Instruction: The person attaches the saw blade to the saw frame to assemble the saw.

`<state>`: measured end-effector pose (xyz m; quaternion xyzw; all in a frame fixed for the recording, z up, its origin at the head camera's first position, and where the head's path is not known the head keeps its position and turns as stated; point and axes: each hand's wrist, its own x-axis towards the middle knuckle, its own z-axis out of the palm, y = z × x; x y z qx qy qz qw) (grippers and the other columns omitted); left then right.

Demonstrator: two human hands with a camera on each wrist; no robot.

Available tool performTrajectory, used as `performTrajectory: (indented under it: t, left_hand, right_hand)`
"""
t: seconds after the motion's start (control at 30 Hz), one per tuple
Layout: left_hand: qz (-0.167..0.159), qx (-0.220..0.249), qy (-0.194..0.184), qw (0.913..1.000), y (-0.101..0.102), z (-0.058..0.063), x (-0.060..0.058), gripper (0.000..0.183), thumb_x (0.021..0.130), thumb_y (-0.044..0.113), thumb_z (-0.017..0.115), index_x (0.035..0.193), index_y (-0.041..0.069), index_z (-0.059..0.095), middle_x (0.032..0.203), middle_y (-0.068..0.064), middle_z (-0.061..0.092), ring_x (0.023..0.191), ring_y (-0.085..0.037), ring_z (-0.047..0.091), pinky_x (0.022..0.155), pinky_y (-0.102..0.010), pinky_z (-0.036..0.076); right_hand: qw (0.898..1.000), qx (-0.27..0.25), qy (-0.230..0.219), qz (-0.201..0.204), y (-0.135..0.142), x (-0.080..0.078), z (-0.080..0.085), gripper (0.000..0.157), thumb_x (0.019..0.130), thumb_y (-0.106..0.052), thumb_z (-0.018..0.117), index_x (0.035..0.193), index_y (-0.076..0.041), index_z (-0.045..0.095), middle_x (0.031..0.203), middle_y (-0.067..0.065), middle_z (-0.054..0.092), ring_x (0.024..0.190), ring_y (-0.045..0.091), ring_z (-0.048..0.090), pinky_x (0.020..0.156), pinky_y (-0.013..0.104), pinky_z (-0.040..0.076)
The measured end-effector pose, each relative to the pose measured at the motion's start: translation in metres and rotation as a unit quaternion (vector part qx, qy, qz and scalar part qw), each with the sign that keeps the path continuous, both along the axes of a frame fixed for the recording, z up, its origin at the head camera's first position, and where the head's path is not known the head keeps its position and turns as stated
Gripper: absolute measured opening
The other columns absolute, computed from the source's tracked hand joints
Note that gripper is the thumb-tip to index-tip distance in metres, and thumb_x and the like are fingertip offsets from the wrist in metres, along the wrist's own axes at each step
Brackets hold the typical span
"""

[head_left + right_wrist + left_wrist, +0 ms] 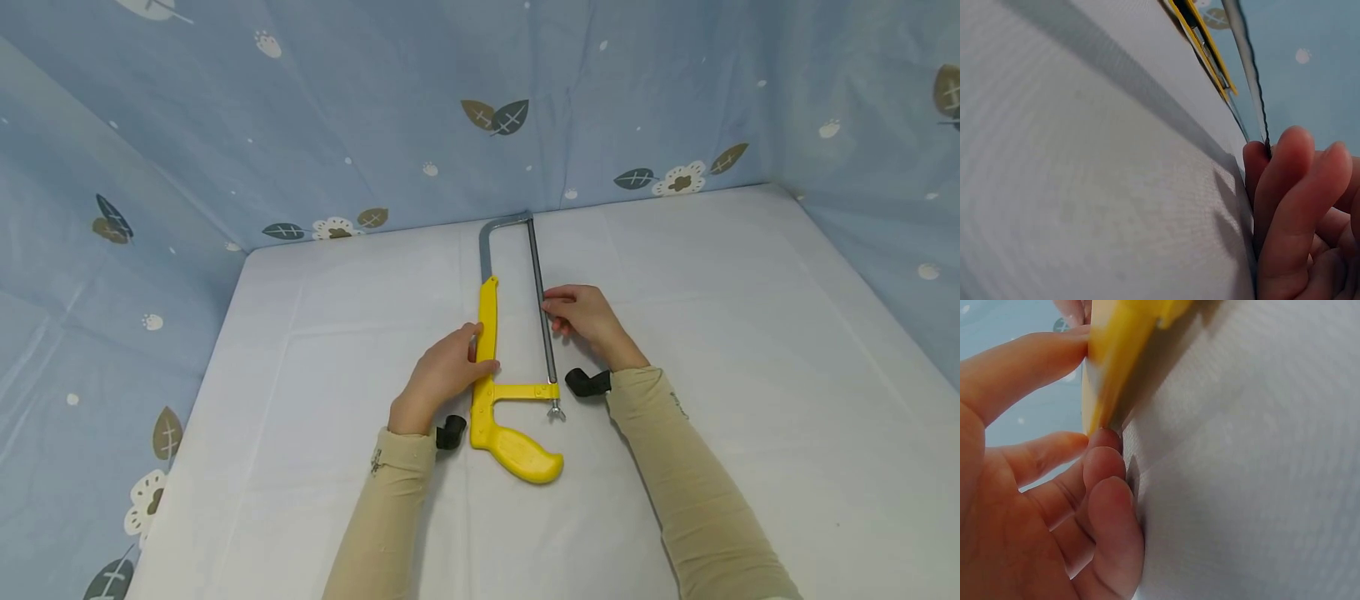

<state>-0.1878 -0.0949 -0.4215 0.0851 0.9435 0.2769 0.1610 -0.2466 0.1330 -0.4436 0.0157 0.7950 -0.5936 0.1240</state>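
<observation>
A hacksaw with a yellow frame [487, 333], a grey bow at the far end and a yellow handle [525, 456] lies lengthwise before me. My left hand [444, 367] grips the frame's long yellow bar, thumb on the inner side and fingertips at the outer edge. Close up in the left wrist view, the yellow bar [1124, 356] looks blurred between thumb and fingers. My right hand [587, 318] pinches the dark saw blade [538, 275] around its middle. The blade's wavy toothed edge [1254, 75] shows in the right wrist view. A wing nut [556, 411] sits at the blade's near end.
A white cloth [337, 367] covers the table. Blue patterned curtains [375, 108] rise along the back and both sides, near the saw's far end. A black wrist mount [587, 382] protrudes from the right sleeve, another [452, 432] from the left.
</observation>
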Motion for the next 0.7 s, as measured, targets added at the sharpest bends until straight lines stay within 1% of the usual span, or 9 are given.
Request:
performTrajectory:
  t: [0.17,0.43,0.57,0.7]
  left_hand:
    - [-0.002,-0.002,0.001,1.0000,-0.0004,-0.0007,-0.0007,0.066,0.079,0.039,0.064,0.133,0.013,0.038,0.080,-0.001,0.051,0.069,-0.016,0.048,0.059,-0.028,0.038]
    - [0.001,0.003,0.003,1.0000,-0.0005,0.0002,-0.0015,0.066,0.079,0.039,0.064,0.134,0.014,0.038,0.081,-0.001,0.051,0.070,-0.016,0.048,0.059,-0.028,0.039]
    - [0.003,0.004,0.001,1.0000,-0.0003,-0.0004,-0.0010,0.066,0.079,0.039,0.065,0.134,0.014,0.038,0.081,-0.001,0.052,0.070,-0.016,0.048,0.060,-0.028,0.039]
    - [0.002,0.004,0.002,1.0000,-0.0001,-0.0028,-0.0010,0.066,0.079,0.039,0.065,0.133,0.013,0.038,0.080,-0.001,0.052,0.069,-0.016,0.048,0.059,-0.028,0.039]
  right_hand:
    - [1.000,0.003,0.002,-0.001,-0.0009,0.0007,0.0012,0.033,0.087,-0.016,0.057,0.117,-0.001,0.055,0.077,0.013,0.059,0.053,0.014,0.053,0.048,0.024,0.043]
    - [1.000,0.011,0.017,-0.001,-0.0018,0.0001,0.0022,0.033,0.087,-0.015,0.057,0.116,-0.001,0.054,0.076,0.012,0.060,0.051,0.014,0.052,0.046,0.024,0.042]
    - [1.000,0.015,0.012,-0.007,-0.0018,0.0010,0.0015,0.032,0.087,-0.017,0.058,0.115,-0.003,0.055,0.078,0.012,0.060,0.051,0.015,0.053,0.047,0.025,0.043]
    - [1.000,-0.002,0.001,-0.009,-0.0003,0.0021,0.0002,0.032,0.086,-0.018,0.058,0.115,-0.003,0.055,0.083,0.014,0.060,0.054,0.016,0.054,0.050,0.026,0.046]
